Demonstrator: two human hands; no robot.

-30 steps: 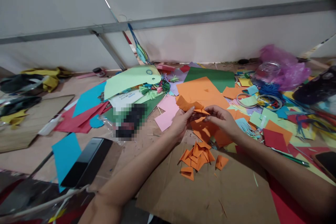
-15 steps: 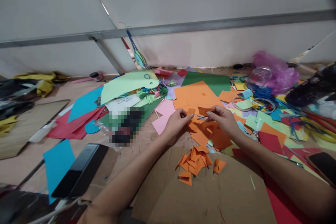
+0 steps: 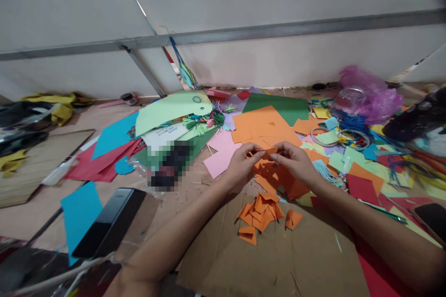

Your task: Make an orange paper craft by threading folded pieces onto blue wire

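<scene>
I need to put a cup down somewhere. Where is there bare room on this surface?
Bare patches: the cardboard below the orange pile, and the tabletop between the red sheets and the blue sheet. Right of the right hand it is crowded with scraps.

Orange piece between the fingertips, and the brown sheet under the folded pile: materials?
Orange piece, pinched by left hand and right hand: looks like thin matte craft paper, creased sharply. Brown sheet: probably corrugated cardboard, dull surface with fold lines.

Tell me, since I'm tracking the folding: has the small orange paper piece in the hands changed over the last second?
Yes. The small orange paper piece is now smaller and more folded, above the pile of folded orange pieces.
</scene>
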